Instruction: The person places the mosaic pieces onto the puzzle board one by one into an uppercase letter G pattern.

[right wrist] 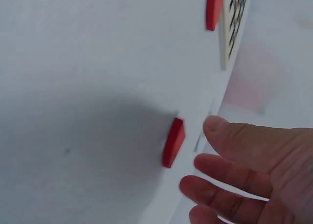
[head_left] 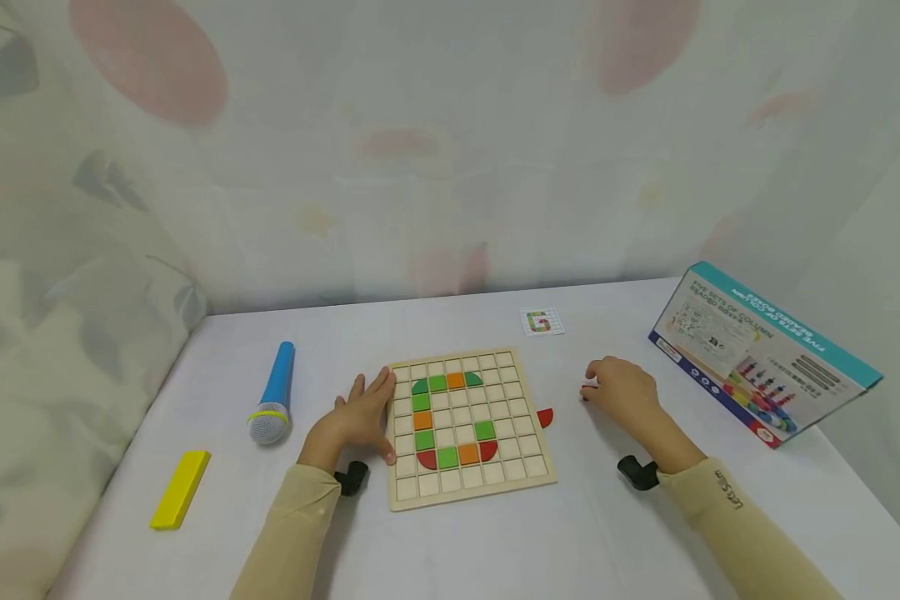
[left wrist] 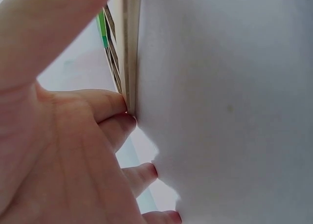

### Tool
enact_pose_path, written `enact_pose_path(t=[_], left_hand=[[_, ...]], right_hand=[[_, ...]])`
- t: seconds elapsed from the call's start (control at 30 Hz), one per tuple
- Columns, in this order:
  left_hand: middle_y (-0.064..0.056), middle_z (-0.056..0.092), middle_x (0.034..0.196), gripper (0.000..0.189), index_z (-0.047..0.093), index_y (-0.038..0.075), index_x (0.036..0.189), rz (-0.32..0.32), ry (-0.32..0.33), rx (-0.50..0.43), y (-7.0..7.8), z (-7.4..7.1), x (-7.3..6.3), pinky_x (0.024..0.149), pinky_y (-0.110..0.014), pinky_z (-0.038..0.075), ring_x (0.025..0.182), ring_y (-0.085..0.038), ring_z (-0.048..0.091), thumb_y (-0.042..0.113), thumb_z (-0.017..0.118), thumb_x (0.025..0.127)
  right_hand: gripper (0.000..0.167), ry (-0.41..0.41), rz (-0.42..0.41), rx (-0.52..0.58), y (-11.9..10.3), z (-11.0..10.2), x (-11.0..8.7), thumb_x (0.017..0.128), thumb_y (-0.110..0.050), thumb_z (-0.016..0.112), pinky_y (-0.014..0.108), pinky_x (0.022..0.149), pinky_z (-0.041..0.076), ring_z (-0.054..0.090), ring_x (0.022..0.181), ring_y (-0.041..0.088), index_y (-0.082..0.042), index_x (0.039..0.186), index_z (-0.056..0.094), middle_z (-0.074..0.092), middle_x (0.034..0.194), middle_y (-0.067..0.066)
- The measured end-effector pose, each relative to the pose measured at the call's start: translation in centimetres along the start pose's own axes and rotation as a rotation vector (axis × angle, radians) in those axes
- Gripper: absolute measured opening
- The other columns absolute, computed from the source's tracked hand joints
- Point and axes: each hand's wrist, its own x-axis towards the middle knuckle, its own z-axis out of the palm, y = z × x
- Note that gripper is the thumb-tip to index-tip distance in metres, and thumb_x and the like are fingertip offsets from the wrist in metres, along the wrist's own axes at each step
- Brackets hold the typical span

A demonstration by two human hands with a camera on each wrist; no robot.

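A light wooden grid board lies in mid-table. Green and orange squares and green and red quarter-rounds form an open-sided ring in its cells. At the board's left edge rests my left hand, fingers spread; in the left wrist view its fingertips touch the wooden side. My right hand hovers right of the board, fingers loosely bent and apart. Close by its fingertips is a red quarter-round piece, with space between it and the thumb in the right wrist view. Another red quarter-round lies against the board's right edge.
A small pattern card lies behind the board. On the left are a blue toy microphone and a yellow block. A printed cardboard box stands at the right, beyond my right hand.
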Motion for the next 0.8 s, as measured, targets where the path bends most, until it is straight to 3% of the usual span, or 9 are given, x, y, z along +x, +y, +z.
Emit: enact_pose_path(t=[0.1, 0.27, 0.47, 0.8], left_hand=[[-0.010, 0.001, 0.155, 0.134, 0.012, 0.008, 0.149, 0.004, 0.003, -0.001, -0.2, 0.1, 0.1, 0.098, -0.072, 0.002, 0.137, -0.045, -0.007, 0.032, 0.091, 0.043], [-0.009, 0.001, 0.155, 0.135, 0.012, 0.009, 0.149, 0.005, 0.002, -0.005, -0.4, 0.2, 0.3, 0.098, -0.071, 0.002, 0.137, -0.044, -0.007, 0.033, 0.091, 0.042], [-0.010, 0.002, 0.155, 0.134, 0.012, 0.008, 0.149, 0.003, 0.002, -0.004, -0.1, 0.1, 0.1, 0.098, -0.072, 0.003, 0.137, -0.045, -0.006, 0.033, 0.091, 0.043], [-0.010, 0.002, 0.155, 0.134, 0.012, 0.009, 0.149, 0.002, -0.002, -0.004, 0.0, 0.0, 0.0, 0.099, -0.071, 0.003, 0.137, -0.044, -0.006, 0.032, 0.091, 0.043]], right_hand=[[0.029, -0.057, 0.061, -0.011, 0.5, 0.3, 0.2, 0.078, -0.025, 0.073, 0.036, 0.058, 0.049, 0.054, 0.068, 0.022, -0.002, 0.096, 0.067, 0.064, 0.086, 0.010], [0.032, -0.092, 0.067, -0.013, 0.7, 1.0, 0.6, 0.079, -0.026, 0.073, 0.037, 0.061, 0.048, 0.053, 0.070, 0.022, -0.002, 0.098, 0.067, 0.063, 0.085, 0.009], [0.028, -0.078, 0.012, -0.006, 0.1, 1.2, 0.7, 0.077, -0.021, 0.074, 0.037, 0.063, 0.049, 0.052, 0.069, 0.022, -0.002, 0.097, 0.067, 0.059, 0.081, 0.008], [0.020, -0.063, -0.168, 0.065, -0.4, 2.1, 0.7, 0.076, 0.001, 0.069, 0.036, 0.069, 0.050, 0.053, 0.073, 0.019, -0.006, 0.095, 0.067, 0.056, 0.084, 0.004]])
